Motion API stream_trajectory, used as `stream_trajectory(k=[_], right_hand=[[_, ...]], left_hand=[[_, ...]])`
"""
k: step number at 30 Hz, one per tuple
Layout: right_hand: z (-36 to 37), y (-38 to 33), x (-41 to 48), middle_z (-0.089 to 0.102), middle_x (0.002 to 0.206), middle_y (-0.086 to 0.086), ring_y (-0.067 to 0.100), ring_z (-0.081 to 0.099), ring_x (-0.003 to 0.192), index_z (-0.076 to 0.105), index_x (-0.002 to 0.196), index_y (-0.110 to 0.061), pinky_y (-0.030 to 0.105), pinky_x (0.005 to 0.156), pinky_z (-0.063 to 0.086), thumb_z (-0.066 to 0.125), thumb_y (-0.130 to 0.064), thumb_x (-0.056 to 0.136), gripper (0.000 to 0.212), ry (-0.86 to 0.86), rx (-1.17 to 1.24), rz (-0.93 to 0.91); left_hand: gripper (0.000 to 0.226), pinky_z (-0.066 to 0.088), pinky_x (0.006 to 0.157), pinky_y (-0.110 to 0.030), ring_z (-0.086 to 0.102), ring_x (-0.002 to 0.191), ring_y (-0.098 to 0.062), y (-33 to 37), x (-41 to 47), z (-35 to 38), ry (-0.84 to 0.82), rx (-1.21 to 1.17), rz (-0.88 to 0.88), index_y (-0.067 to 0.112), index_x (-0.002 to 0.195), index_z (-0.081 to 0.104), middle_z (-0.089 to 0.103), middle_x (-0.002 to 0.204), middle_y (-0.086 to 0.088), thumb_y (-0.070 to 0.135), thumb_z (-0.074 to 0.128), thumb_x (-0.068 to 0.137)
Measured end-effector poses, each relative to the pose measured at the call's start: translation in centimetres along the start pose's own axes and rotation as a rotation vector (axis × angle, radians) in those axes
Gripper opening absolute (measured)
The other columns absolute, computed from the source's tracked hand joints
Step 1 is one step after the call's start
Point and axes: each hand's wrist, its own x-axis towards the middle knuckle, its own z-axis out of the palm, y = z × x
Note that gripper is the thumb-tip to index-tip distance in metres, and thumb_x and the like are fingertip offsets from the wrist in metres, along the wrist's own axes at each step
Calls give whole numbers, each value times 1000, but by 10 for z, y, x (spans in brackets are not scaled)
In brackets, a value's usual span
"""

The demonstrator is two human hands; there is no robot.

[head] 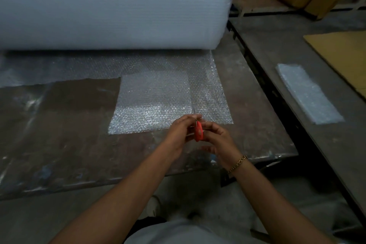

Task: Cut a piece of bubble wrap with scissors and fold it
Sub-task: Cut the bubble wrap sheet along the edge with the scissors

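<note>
Head view: bubble wrap [168, 95] spread flat on the tabletop [69, 125], unrolled from the big roll [114, 6] along the far edge, its free end reaching toward the near right corner. Scissors [198, 131] with red handles held at the near edge of the wrap, thin blades pointing away into the sheet. Right hand [214, 137] closed around the handles, fingers curled together on them; left hand [179, 134] just beside, fingers bent and pinching near the blades or the wrap edge, not possible to tell which. Probably very light, soft and floppy material, a little slippery on the shiny tabletop, so likely to slide or bunch under the blades; best held flat and tight close beside the cut line, then picked up by two corners for folding. Bubbles easy to pop under hard pressing. Blades mostly hidden between the hands, open or closed not clear. Length of any cut hard to see, because the clear wrap shows almost no edge in dim light. Folded piece [309, 93] on the right bench [277, 49], details blurred.
</note>
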Motion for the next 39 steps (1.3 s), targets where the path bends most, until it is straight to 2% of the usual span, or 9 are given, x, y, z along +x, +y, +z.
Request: stream_trajectory(k=[4,8,15,17,20,24,31,35,39], right_hand=[[-11,-1,-9,73,95,3,12,69,83,62,112,-13,28,59,56,60,-3,93,21,-5,-18,38],[-22,0,-12,75,100,7,18,73,83,62,112,-18,29,58,56,61,-7,94,21,51,29,69],[-37,6,-8,73,95,5,12,70,73,59,103,-20,26,53,53,64,-13,94,13,45,14,229],[-35,11,-5,72,95,5,10,68,70,59,104,-20,25,51,53,66,-17,94,13,21,6,287],[-28,16,0,70,99,7,11,63,69,58,107,-20,23,47,52,62,-21,96,11,13,17,353],[-19,18,6,70,94,4,9,65,66,58,103,-22,20,45,51,61,-23,97,6,23,16,382],[-17,20,14,73,96,6,10,68,67,58,106,-18,22,46,52,61,-19,96,11,43,46,350],[-19,21,16,74,94,4,10,69,68,58,110,-17,23,47,52,61,-19,96,14,52,38,359],[-18,23,18,73,92,3,10,69,69,58,108,-18,23,49,52,63,-20,95,14,54,18,372]], left_hand=[[23,53,84,-35,68,93,-21,-6,1,11,-33,86,15,13,112,73,76,106,-7,24,56,102],[25,51,73,-29,66,89,-17,-7,0,17,31,102,31,7,115,69,71,100,-4,24,58,102],[16,49,70,-29,62,90,-17,-15,13,-15,182,22,4,23,100,65,65,99,1,10,54,101],[15,48,78,-31,61,96,-19,-22,17,-26,224,286,143,23,101,68,67,100,0,12,58,100],[24,42,97,-37,52,114,-22,-30,19,-44,184,1062,486,22,115,71,65,117,0,26,55,97],[35,31,107,-41,38,137,-21,-27,17,-49,67,1420,532,28,130,63,51,143,5,33,52,97],[49,15,122,-48,18,156,-25,-38,21,-63,-31,1698,493,33,151,44,27,167,0,46,39,104],[63,29,114,-49,36,147,-24,-36,25,-64,11,1769,543,27,145,50,42,159,1,55,23,96],[58,38,105,-49,50,134,-23,-34,30,-65,51,1789,609,23,137,58,55,147,1,52,31,95]])
